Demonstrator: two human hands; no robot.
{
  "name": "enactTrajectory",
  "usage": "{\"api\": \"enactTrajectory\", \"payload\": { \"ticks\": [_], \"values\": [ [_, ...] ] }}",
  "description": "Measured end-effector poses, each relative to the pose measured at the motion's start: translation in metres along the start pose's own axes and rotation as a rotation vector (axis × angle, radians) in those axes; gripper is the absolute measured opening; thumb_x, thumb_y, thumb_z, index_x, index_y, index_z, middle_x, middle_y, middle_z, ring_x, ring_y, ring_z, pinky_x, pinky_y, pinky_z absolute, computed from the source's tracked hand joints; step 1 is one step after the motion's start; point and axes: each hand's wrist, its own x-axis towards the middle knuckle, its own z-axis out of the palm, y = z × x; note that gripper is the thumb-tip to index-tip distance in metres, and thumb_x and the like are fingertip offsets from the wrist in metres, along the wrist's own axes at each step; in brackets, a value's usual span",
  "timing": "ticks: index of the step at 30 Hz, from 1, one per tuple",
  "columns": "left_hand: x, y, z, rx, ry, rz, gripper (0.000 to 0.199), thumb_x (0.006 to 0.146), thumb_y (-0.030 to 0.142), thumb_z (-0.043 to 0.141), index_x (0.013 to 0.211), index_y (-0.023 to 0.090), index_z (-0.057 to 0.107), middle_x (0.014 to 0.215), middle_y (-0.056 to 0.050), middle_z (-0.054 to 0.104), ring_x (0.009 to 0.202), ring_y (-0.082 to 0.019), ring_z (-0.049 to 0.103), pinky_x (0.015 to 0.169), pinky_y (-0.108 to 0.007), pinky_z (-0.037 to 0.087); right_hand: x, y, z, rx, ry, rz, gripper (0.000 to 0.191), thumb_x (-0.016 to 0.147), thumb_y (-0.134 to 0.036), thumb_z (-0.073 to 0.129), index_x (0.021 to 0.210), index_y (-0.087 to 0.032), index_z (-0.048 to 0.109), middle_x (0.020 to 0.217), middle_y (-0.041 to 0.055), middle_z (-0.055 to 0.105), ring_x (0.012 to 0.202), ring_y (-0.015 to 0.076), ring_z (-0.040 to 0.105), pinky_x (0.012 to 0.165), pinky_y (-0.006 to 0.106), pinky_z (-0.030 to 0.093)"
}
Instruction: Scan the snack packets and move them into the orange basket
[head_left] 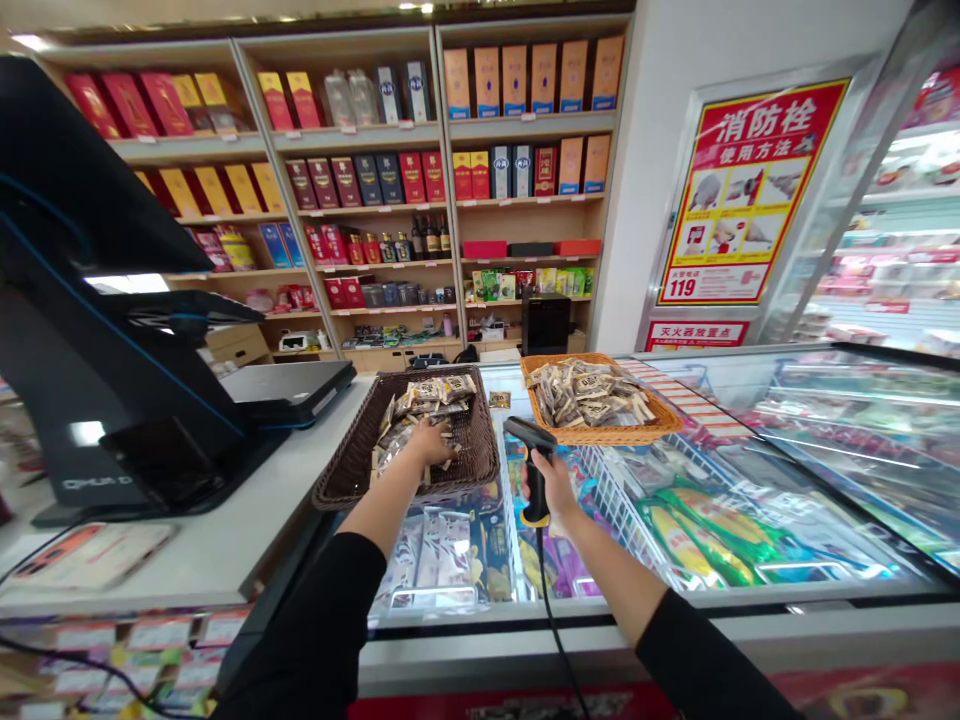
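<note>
Your left hand [431, 442] was half open, fingers spread on the foil snack packets [424, 400] in the wicker basket [484, 440], your right hand [555, 490] closed round the barcode scanner [534, 470] - a tug on its cable [551, 600] could have jerked it loose, and leaning on the basket at the counter [187, 540] edge might have tipped it.

Open air above the chest freezer [675, 600] forms a gap between a dark wicker basket [480, 440] and an orange wicker basket [600, 425], where the right hand [551, 490] holds a barcode scanner [531, 470], its cable [546, 590] hanging across the freezer's front edge. Beyond the left hand [424, 445], a stretch of counter [202, 560] ends at the black checkout terminal [97, 350], which stands in the way.
</note>
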Motion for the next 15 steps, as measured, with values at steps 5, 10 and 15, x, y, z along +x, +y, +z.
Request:
{"api": "enactTrajectory", "payload": {
  "ticks": [5,10,15],
  "values": [
    [-0.001,0.003,0.001,0.009,-0.012,-0.015,0.06,0.054,0.036,0.076,0.107,0.011,0.061,0.132,-0.02,0.049,0.121,-0.034,0.049,0.098,-0.034,0.041,-0.001,-0.002,0.001,-0.005,0.0,0.01,0.045,0.066,-0.055,0.07,0.087,-0.018,0.056,0.051,-0.0042,0.057,0.034,0.0112,0.048,0.032,0.022,0.037],
    [-0.001,-0.007,-0.01,-0.144,0.201,-0.126,0.017,0.071,0.022,0.058,0.086,0.015,0.061,0.106,-0.013,0.064,0.103,-0.026,0.059,0.088,-0.03,0.044,0.0,-0.002,0.002,-0.028,0.006,-0.014,0.043,0.066,-0.055,0.069,0.082,-0.018,0.055,0.05,-0.0041,0.057,0.032,0.0112,0.047,0.03,0.022,0.035],
    [-0.002,-0.006,-0.02,-0.475,0.491,-0.087,0.009,0.082,0.016,0.047,0.083,0.021,0.055,0.1,-0.005,0.069,0.098,-0.018,0.062,0.083,-0.028,0.045,-0.003,-0.005,0.003,-0.044,-0.001,-0.006,0.044,0.066,-0.055,0.069,0.084,-0.017,0.057,0.05,-0.0044,0.056,0.032,0.0112,0.047,0.032,0.022,0.037]
  ]
}}
